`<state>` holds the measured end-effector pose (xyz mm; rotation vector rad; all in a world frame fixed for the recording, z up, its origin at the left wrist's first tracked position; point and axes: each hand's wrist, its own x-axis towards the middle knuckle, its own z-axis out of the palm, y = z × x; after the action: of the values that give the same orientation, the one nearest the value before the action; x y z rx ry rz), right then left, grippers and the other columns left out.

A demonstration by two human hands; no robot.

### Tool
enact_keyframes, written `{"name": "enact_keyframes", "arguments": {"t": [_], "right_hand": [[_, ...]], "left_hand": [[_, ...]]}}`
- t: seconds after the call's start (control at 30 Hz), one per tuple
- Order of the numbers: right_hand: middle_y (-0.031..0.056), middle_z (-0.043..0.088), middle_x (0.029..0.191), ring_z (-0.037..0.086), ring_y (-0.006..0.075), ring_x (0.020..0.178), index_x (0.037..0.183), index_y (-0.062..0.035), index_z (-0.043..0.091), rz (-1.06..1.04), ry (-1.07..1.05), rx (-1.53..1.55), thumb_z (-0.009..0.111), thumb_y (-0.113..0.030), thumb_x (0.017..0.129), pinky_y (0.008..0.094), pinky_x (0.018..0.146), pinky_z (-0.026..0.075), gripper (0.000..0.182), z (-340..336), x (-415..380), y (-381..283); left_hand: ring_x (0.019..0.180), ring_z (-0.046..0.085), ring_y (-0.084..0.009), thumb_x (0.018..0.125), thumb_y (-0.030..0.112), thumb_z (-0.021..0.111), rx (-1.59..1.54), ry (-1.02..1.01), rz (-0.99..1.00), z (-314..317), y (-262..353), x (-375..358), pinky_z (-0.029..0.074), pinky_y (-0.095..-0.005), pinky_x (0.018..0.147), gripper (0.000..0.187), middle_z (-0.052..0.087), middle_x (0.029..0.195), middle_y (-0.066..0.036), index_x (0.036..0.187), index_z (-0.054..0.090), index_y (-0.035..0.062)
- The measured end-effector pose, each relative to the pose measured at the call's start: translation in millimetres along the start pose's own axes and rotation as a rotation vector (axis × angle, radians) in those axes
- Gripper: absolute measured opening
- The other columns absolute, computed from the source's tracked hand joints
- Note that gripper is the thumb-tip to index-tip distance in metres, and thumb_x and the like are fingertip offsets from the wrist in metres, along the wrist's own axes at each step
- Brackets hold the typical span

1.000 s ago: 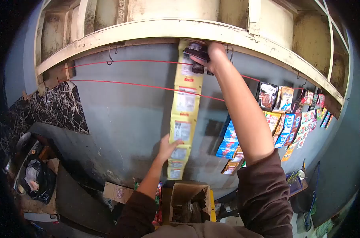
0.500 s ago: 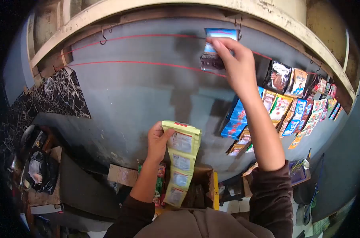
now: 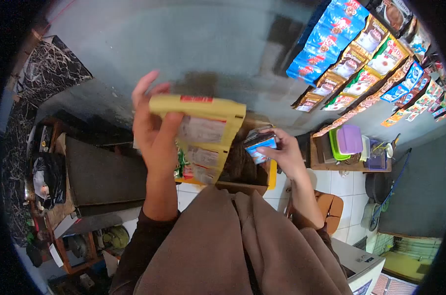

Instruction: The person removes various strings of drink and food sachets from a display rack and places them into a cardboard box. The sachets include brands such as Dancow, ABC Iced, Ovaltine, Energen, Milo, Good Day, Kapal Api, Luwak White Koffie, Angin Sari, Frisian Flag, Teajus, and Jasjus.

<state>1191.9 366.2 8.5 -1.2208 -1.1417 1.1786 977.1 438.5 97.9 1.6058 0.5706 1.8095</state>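
A strip of yellow sachets (image 3: 201, 135), printed with white panels and a red label at the top, hangs from my left hand (image 3: 156, 135). The thumb lies over its upper edge, and some of the other fingers stick up beyond it. Lower and to the right, my right hand (image 3: 288, 155) grips a small folded bundle of blue-and-black sachets (image 3: 261, 147) between thumb and fingers. This bundle is over an open cardboard box (image 3: 242, 188) with dark contents. Green and red packets (image 3: 182, 167) show partly behind the yellow strip.
Strips of blue sachets (image 3: 326, 44), brown coffee sachets (image 3: 348, 66) and other packets hang on the wall at the upper right. Below them, plastic containers (image 3: 350, 140) stand on a shelf. A dark panel (image 3: 105, 174) and a black plastic bag (image 3: 48, 179) are at the left.
My right hand has come down from the red wall string with the blue-and-black sachets. My left hand has risen slightly leftward with the yellow strip. The view has tilted downward.
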Motion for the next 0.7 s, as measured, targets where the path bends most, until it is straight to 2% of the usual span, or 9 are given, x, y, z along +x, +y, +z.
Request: {"name": "enact_keyframes", "arguments": {"t": [0.03, 0.1, 0.23, 0.33, 0.43, 0.5, 0.53, 0.6, 0.7], "right_hand": [[0.0054, 0.059, 0.081, 0.054, 0.0094, 0.074, 0.095, -0.0001, 0.053, 0.044, 0.007, -0.056, 0.065, 0.001, 0.066, 0.0238, 0.066, 0.044, 0.031, -1.2, 5.8, 18.4], [0.0061, 0.06, 0.077, 0.054, 0.0089, 0.071, 0.091, -0.0003, 0.055, 0.039, 0.036, -0.158, 0.065, -0.002, 0.067, 0.0239, 0.063, 0.043, 0.027, -3.4, 18.6, 51.0], [0.0073, 0.06, 0.075, 0.055, 0.0097, 0.069, 0.088, -0.0013, 0.056, 0.026, 0.085, -0.256, 0.066, -0.006, 0.067, 0.0241, 0.061, 0.043, 0.023, -5.3, 32.7, 68.1], [0.0084, 0.061, 0.076, 0.056, 0.0116, 0.067, 0.088, -0.0033, 0.056, 0.045, 0.142, -0.377, 0.066, -0.009, 0.067, 0.0246, 0.06, 0.043, 0.024, -3.0, 33.5, 60.5], [0.0087, 0.061, 0.077, 0.056, 0.0127, 0.067, 0.088, -0.0046, 0.056, 0.094, 0.149, -0.346, 0.066, -0.01, 0.068, 0.0253, 0.061, 0.043, 0.023, -5.8, 37.3, 62.0], [0.009, 0.061, 0.078, 0.057, 0.0143, 0.069, 0.087, -0.0042, 0.056, 0.035, 0.239, -0.442, 0.065, -0.01, 0.069, 0.0263, 0.062, 0.043, 0.021, -7.4, 40.8, 72.8], [0.009, 0.061, 0.078, 0.057, 0.0143, 0.069, 0.087, -0.0042, 0.056, 0.035, 0.245, -0.442, 0.065, -0.01, 0.069, 0.0263, 0.062, 0.043, 0.021, -7.2, 41.0, 75.8], [0.0092, 0.06, 0.077, 0.057, 0.0178, 0.07, 0.085, -0.0034, 0.055, 0.09, 0.331, -0.47, 0.065, -0.007, 0.068, 0.0273, 0.063, 0.043, 0.02, -5.6, 40.0, 81.6], [0.0089, 0.059, 0.078, 0.056, 0.0196, 0.072, 0.082, -0.0025, 0.055, 0.095, 0.347, -0.417, 0.066, -0.002, 0.064, 0.0278, 0.065, 0.043, 0.022, -1.9, 33.8, 110.9]], "left_hand": [[0.097, 0.042, -0.0159, 0.074, 0.01, 0.06, 0.004, -0.001, -0.01, 4.9, -8.9, 3.5, 0.035, -0.0286, 0.082, 0.019, 0.043, 0.109, -0.009, 0.088, 0.054, 0.0007], [0.091, 0.046, -0.0132, 0.076, 0.008, 0.057, -0.195, -0.051, -0.27, 15.1, -28.4, 11.3, 0.037, -0.0262, 0.08, 0.018, 0.049, 0.101, -0.008, 0.091, 0.052, 0.0009], [0.084, 0.049, -0.0102, 0.078, 0.008, 0.056, -0.325, -0.059, -0.253, 44.7, -29.2, 32.7, 0.038, -0.0231, 0.076, 0.017, 0.054, 0.092, -0.005, 0.093, 0.05, 0.0014], [0.081, 0.05, -0.0088, 0.079, 0.011, 0.056, -0.404, -0.056, -0.129, 52.8, -8.5, 58.1, 0.039, -0.0217, 0.074, 0.018, 0.055, 0.088, -0.003, 0.093, 0.05, 0.002], [0.088, 0.051, -0.014, 0.082, 0.008, 0.048, -0.533, -0.198, -0.081, 54.8, -3.1, 65.8, 0.04, -0.0279, 0.08, 0.017, 0.054, 0.095, -0.005, 0.099, 0.047, 0.0027], [0.081, 0.051, -0.0086, 0.078, 0.011, 0.058, -0.472, -0.149, -0.107, 57.5, -8.2, 55.1, 0.04, -0.0218, 0.074, 0.021, 0.055, 0.087, -0.003, 0.095, 0.048, 0.0022], [0.081, 0.051, -0.0086, 0.078, 0.011, 0.058, -0.476, -0.153, -0.108, 55.8, -15.0, 48.4, 0.04, -0.0218, 0.074, 0.021, 0.055, 0.087, -0.003, 0.095, 0.048, 0.0022], [0.08, 0.051, -0.0104, 0.077, 0.01, 0.058, -0.421, -0.217, -0.264, 49.8, -36.4, 28.3, 0.04, -0.0235, 0.075, 0.024, 0.055, 0.088, -0.003, 0.097, 0.048, 0.0025], [0.089, 0.048, -0.0144, 0.074, 0.007, 0.059, -0.327, -0.323, -0.463, 31.0, -65.0, -28.1, 0.036, -0.0274, 0.081, 0.024, 0.052, 0.093, -0.006, 0.096, 0.05, 0.0016]]}}
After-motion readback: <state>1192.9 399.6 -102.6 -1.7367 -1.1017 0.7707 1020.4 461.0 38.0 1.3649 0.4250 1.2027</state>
